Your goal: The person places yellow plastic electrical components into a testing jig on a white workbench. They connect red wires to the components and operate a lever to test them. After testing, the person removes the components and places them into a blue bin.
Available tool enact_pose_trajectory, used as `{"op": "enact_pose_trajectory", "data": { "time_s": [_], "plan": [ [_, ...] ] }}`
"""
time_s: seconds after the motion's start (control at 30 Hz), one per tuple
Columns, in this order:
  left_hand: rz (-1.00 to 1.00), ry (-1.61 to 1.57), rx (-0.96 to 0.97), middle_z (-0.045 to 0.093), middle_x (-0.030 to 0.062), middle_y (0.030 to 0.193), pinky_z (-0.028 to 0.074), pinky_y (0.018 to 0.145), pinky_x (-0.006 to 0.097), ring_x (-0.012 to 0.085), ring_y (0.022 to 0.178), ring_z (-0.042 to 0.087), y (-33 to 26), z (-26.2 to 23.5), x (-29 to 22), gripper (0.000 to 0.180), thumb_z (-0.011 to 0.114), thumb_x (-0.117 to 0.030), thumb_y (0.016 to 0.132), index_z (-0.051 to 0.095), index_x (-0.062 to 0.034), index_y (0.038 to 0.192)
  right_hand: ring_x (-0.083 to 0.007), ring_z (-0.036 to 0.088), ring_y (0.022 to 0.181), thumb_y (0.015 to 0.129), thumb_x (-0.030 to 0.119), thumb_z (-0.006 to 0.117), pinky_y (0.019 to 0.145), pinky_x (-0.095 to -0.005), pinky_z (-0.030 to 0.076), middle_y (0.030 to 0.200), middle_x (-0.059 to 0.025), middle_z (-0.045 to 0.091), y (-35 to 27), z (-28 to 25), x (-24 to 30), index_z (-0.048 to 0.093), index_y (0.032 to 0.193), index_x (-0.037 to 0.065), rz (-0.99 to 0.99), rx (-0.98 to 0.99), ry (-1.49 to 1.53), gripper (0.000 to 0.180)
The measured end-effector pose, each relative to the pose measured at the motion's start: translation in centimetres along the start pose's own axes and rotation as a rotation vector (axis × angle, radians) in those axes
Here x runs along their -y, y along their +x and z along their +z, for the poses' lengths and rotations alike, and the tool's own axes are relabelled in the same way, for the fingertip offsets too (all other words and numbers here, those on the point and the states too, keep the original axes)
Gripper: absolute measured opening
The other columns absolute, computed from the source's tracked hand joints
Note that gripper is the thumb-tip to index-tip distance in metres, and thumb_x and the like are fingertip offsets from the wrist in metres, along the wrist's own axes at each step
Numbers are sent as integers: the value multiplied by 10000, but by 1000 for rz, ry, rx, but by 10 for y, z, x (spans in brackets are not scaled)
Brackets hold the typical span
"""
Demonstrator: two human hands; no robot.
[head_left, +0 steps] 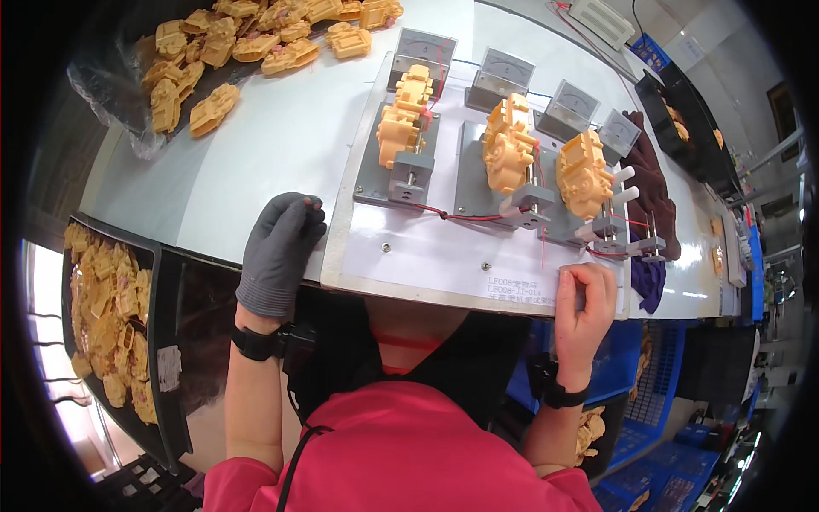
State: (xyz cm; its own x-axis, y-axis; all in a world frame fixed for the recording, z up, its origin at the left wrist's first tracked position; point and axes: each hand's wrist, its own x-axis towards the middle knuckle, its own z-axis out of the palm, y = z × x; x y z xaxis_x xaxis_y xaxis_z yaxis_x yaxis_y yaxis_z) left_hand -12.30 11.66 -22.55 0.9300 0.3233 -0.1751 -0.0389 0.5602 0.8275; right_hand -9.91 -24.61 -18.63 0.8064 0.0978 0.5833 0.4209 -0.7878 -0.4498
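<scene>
My left hand [280,253], in a grey glove with bare fingertips, is closed beside the left edge of a white test board [409,256]. Its fingers curl inward and nothing shows between them. At the board's front right edge, my bare right hand [584,311] is also closed, its fingers curled loosely with nothing visible in them. Three grey fixtures on the board carry orange-yellow plastic gearbox-like parts: a left one [401,119], a middle one [508,147] and a right one [583,177]. Red and black wires [448,216] run along the fixtures. Neither hand touches a part.
Several analog meters [502,72] stand behind the fixtures. Loose yellow parts [281,38] lie on plastic sheeting at the far left. More fill a black bin [158,341] below the table's left side. Brown cloth [653,188] lies right of the board; a black tray [699,128] is beyond.
</scene>
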Motion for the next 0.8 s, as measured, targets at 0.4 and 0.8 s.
{"op": "enact_pose_trajectory", "data": {
  "time_s": [0.4,0.8],
  "plan": [
    [-1,12,-1,648,89,1094,470,1008,298,164,1045,603,-1,1,0,173,589,-111,1012,608,-2,1144,-271,594,1028,847,87,707,1011,-392,374,1026,-69,673,0,-1,5,666,973,66,-96,-64,-200,135],
    [10,14,28,649,87,1115,463,1025,314,167,1055,604,-1,-2,0,172,583,-109,1014,616,-15,1154,-267,570,1126,896,43,647,1023,-391,380,1116,-97,669,-9,-2,-1,653,1050,52,50,-178,15,154]
  ]
}}
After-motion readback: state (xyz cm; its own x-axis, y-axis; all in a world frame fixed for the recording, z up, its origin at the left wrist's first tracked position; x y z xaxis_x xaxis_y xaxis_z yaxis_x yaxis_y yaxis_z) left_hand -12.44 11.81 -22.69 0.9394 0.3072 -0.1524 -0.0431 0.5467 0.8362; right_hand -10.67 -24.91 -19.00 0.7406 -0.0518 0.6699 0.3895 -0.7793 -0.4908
